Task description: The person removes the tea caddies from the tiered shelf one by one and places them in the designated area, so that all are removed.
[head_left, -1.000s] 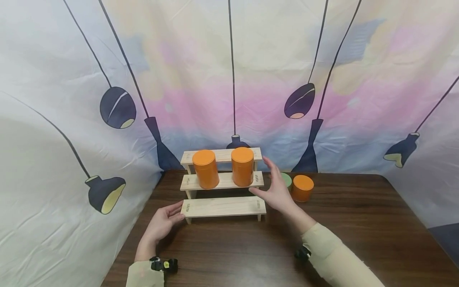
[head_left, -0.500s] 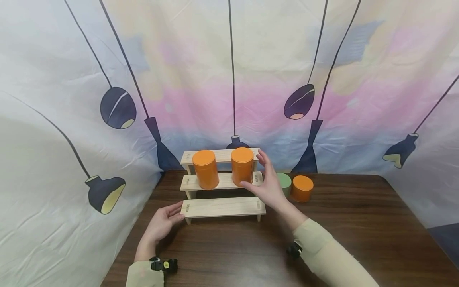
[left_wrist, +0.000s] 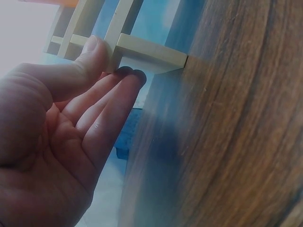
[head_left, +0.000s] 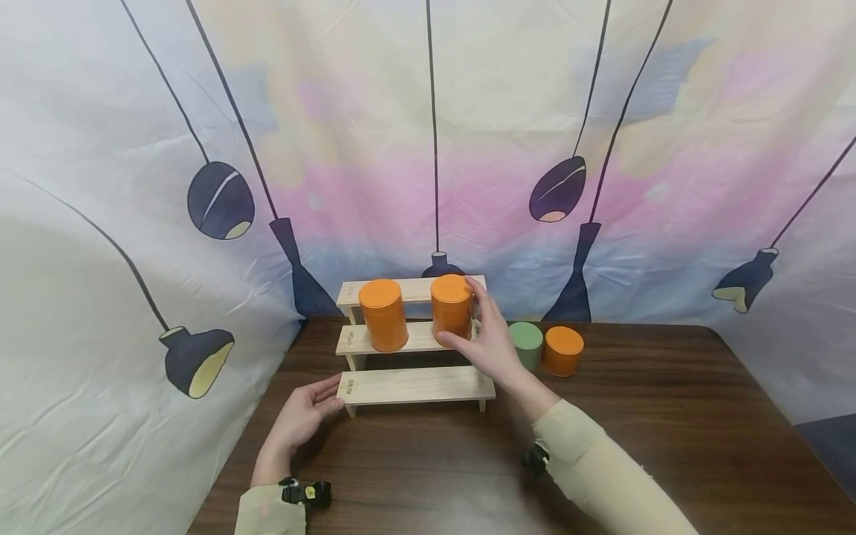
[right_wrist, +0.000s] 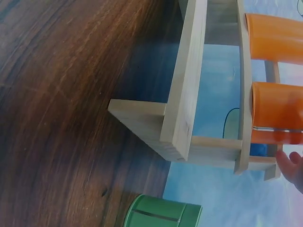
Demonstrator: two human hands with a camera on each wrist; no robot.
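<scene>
A three-tier wooden shelf (head_left: 417, 386) stands on the table. Two upright orange canisters (head_left: 383, 316) are side by side on its middle tier. My left hand (head_left: 304, 416) grips the left end of the lowest tier; in the left wrist view the thumb (left_wrist: 92, 52) lies against the board, with the fingers beneath. My right hand (head_left: 491, 338) is spread around the right side of the right orange canister (head_left: 451, 308), thumb at its front and index fingertip by the lid. Fingertips (right_wrist: 289, 165) of that hand show close beside this canister in the right wrist view.
To the right of the shelf, a green canister (head_left: 526, 343) and a shorter-looking orange canister (head_left: 563, 351) stand on the dark wooden table (head_left: 669, 416). A cloth backdrop (head_left: 508, 126) printed with hanging lamps closes off the back and sides.
My right hand has moved left from beside the shelf to around the right orange canister, uncovering more of the green canister. The left hand has stayed on the shelf's end.
</scene>
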